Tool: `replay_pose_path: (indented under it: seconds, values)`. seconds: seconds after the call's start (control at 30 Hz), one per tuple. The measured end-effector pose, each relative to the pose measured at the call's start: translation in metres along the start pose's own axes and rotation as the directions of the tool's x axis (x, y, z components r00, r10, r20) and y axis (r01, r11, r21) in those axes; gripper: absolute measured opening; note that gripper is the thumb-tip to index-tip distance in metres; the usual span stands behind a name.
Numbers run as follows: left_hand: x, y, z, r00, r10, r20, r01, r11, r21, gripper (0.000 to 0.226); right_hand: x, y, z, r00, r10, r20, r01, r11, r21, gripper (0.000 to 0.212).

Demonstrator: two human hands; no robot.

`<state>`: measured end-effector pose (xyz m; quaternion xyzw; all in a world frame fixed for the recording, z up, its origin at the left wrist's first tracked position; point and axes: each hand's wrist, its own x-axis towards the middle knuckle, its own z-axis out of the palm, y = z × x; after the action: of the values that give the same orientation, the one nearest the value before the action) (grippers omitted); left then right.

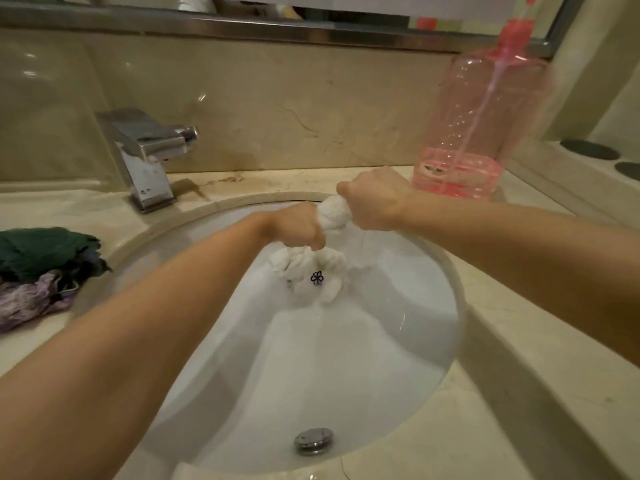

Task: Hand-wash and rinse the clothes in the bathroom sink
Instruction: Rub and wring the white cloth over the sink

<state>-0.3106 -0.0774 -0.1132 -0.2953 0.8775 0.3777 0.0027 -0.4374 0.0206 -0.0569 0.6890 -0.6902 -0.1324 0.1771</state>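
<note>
While the left hand (298,230) and right hand (375,199) each held a tight grip on the white cloth (322,271), it hung over the sink (433,341) at twelve o'clock; soft, sodden, likely heavy, best taken near its bunched middle.

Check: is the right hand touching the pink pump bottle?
Apart. The head view shows the right hand gripping the white cloth over the sink, with bare counter between it and the pink pump bottle.
</note>
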Motion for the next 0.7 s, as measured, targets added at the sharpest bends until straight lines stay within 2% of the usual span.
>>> replay_pose_path:
  seconds: [0.1, 0.2, 0.5, 0.7]
  values:
    - [0.005, -0.005, 0.008, 0.998, 0.027, 0.057, -0.014, 0.977, -0.212, 0.044, 0.006, 0.004, -0.005, 0.998, -0.059, 0.018, 0.060, 0.993, -0.103, 0.027]
    - [0.010, -0.011, 0.012, 0.994, 0.062, 0.091, -0.028, 0.942, -0.334, 0.049, 0.011, 0.003, -0.008, 0.993, -0.103, 0.050, 0.109, 0.983, -0.149, 0.024]
    - [0.015, -0.009, 0.024, 0.995, 0.082, 0.051, -0.039, 0.828, -0.559, 0.051, 0.020, 0.007, -0.026, 0.983, -0.158, 0.093, 0.179, 0.940, -0.292, 0.020]
    - [0.014, -0.001, 0.043, 0.994, 0.111, 0.014, -0.063, 0.660, -0.748, 0.042, 0.016, 0.006, -0.039, 0.964, -0.252, 0.087, 0.266, 0.896, -0.356, 0.018]
